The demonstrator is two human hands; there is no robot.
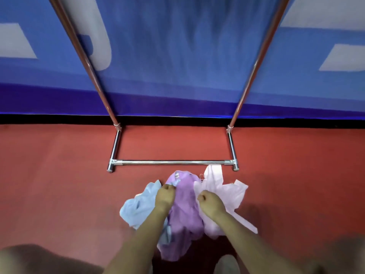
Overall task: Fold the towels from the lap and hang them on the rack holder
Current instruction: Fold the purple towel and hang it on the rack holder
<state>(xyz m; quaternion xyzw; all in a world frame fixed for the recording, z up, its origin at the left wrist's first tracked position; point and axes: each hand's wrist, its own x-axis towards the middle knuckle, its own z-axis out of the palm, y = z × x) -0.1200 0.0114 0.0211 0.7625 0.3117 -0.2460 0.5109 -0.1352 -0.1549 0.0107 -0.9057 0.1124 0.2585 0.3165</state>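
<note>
Three crumpled cloth towels lie bunched together in front of the person, seen from above against the red floor [59, 175]: a light blue towel [136, 208] on the left, a purple towel [185, 210] in the middle, and a pale pink towel [223, 194] on the right, all touching one another. The left hand [165, 196] has its grip curled tight on the upper edge where the blue and purple towels meet; which of the two it pinches cannot be told. The right hand [210, 202] has its grip curled at the seam between the purple and pink towels, the fingers hidden. Just beyond the towels stands the chrome metal rack holder [173, 162], its base bar on the floor and its two uprights rising before a blue banner [177, 56].
</note>
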